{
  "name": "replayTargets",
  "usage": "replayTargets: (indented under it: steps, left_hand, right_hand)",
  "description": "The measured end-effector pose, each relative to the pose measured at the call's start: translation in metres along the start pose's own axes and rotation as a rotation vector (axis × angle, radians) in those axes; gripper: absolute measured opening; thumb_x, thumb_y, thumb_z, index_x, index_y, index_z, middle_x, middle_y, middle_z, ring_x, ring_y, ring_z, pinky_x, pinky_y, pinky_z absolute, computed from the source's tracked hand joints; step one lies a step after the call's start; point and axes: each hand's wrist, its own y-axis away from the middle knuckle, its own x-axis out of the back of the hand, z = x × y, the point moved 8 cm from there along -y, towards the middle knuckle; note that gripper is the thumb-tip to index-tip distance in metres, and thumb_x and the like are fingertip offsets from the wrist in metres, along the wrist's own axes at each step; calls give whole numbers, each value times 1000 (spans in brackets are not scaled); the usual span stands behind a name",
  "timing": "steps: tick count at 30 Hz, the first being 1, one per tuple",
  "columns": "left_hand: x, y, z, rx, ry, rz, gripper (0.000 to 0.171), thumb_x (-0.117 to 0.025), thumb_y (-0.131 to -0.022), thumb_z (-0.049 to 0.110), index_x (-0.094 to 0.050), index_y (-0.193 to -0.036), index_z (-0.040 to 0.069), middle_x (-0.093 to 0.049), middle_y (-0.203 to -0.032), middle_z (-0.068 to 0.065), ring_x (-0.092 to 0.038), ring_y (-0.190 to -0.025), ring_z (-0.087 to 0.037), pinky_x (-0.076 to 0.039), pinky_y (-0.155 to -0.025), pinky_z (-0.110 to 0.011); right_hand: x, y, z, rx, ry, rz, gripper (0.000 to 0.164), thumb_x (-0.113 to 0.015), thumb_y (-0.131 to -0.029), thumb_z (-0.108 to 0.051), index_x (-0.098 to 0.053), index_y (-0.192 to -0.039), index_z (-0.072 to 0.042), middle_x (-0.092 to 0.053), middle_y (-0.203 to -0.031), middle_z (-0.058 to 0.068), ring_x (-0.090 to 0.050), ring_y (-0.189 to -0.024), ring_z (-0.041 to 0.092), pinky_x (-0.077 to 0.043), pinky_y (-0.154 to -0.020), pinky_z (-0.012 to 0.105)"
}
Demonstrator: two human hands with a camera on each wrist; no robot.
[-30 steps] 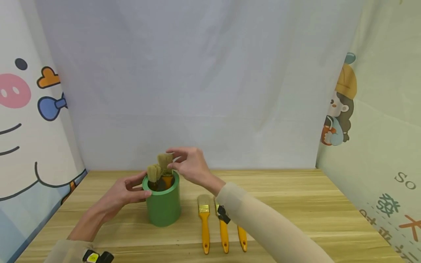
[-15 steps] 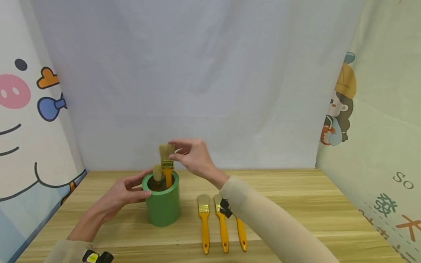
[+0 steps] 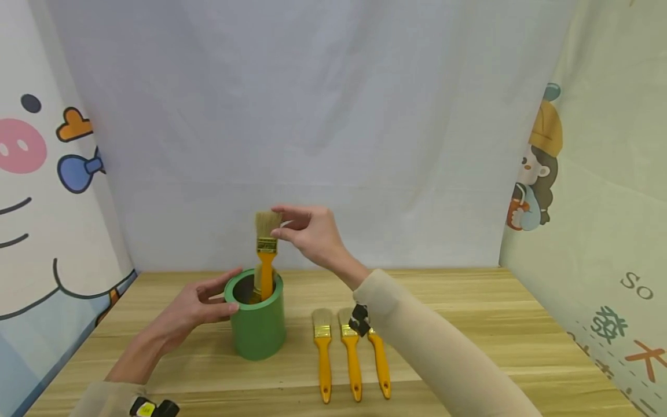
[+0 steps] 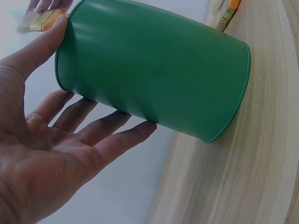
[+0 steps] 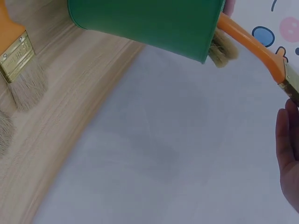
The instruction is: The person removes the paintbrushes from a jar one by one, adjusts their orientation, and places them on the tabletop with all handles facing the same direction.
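A green cylindrical pot (image 3: 259,333) stands upright on the wooden table. My left hand (image 3: 195,304) holds it from the left, thumb at the near side of the rim and the fingers (image 4: 114,140) along its wall. With thumb and fingertips, my right hand (image 3: 315,234) pinches a paintbrush (image 3: 267,245) near its bristles. That brush points bristles up above the pot, and the lower part of its orange handle is hidden inside. Another brush leans in the pot behind it, its pale bristles (image 5: 223,49) showing past the rim in the right wrist view.
Three orange-handled paintbrushes lie side by side right of the pot: a left one (image 3: 323,356), a middle one (image 3: 352,359) and a right one (image 3: 381,365) partly under the right sleeve. A pale curtain (image 3: 312,116) hangs behind the table (image 3: 443,324), with printed cloths at both sides.
My right hand has risen, drawing the paintbrush higher out of the pot. The other brush inside has shifted to the right. My left hand stays on the pot.
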Motion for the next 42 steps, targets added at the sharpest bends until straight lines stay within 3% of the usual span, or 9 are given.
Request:
replayTargets:
  steps: [23, 34, 42]
  left_hand:
    - [2, -2, -3, -4, 2, 7, 79, -74, -99, 13, -32, -167, 8, -28, -169, -21, -36, -145, -53, -57, -99, -43]
    - [2, -3, -4, -13, 3, -1, 80, -73, -100, 12, -30, -167, 6, -28, -169, -20, -36, -146, -54, -57, -99, -43]
    - [3, -2, -5, -7, -5, 1, 79, -74, -100, 13, -32, -167, 9, -27, -170, -20, -34, -146, -54, -56, -100, -45]
  right_hand:
    - [38, -11, -32, 62, -19, 71, 40, -84, -88, 2, -76, -127, 0, -78, -106, 13, -78, -89, 21, -63, -81, 35]
    - [50, 12, -19, 0, -41, 57, 42, -83, -88, 5, -74, -129, 2, -77, -109, 15, -78, -92, 25, -63, -82, 38]
    - [58, 36, 5, -67, -41, 32, 43, -83, -89, 4, -73, -130, 3, -77, -110, 17, -78, -92, 26, -63, -82, 39]
